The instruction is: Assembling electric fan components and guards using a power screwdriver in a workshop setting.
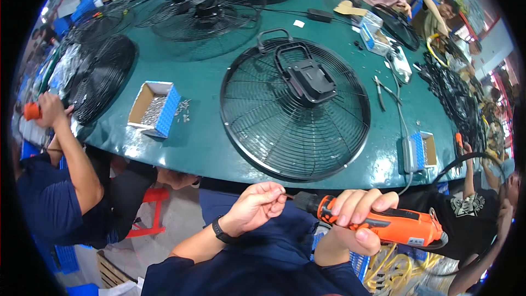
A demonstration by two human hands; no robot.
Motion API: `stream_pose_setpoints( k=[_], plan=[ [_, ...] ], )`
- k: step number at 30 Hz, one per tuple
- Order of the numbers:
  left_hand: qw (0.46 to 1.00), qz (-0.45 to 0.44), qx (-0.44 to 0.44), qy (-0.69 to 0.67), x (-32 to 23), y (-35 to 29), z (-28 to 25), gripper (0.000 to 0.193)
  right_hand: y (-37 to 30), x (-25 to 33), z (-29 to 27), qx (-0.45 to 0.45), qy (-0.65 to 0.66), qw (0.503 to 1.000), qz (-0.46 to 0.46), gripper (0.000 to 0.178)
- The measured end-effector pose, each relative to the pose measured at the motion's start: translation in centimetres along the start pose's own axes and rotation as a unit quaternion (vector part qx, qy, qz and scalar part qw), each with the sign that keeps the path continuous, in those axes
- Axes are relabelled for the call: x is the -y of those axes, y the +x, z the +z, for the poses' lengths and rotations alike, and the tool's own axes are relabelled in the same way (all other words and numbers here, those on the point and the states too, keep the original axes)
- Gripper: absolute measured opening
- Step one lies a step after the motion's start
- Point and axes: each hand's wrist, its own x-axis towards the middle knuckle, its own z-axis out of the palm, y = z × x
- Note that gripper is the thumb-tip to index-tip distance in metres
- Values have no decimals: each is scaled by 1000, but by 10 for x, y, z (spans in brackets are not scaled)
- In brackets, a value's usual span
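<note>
My right hand is wrapped around an orange and black electric screwdriver, held level in front of my body with its bit pointing left. My left hand pinches at the tip of that bit, thumb against fingers; whatever small thing is between them is too hidden to make out. Just beyond both hands, a round black fan lies flat on the green table. Its wire guard faces up, with a black motor housing and a curved handle at the far side.
Left of the fan stands a blue box of screws, with loose screws beside it. To the right are pliers, a grey cable and another small box. More fan guards lie farther back. Co-workers sit on both sides.
</note>
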Motion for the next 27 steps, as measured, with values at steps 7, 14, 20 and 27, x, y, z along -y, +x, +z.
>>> stream_pose_setpoints(
  k=[7, 14, 20, 27],
  plan=[
    [1000, -9, 15, 10, 2, -4, -2, 15, 4, -3, 3, 11, -17, 1000, -6, 41],
    [997, 24, -6, 71, -1, -1, 4, 13, 7, -5, 1, 37, -28, 999, -12, 42],
    [997, 70, -11, 43, 10, 2, -2, 16, 6, -13, -3, 15, -46, 999, 3, 43],
    [997, 19, -56, -40, 18, 18, -7, 16, 17, -29, 0, 37, -81, 996, 20, 45]
  ],
)
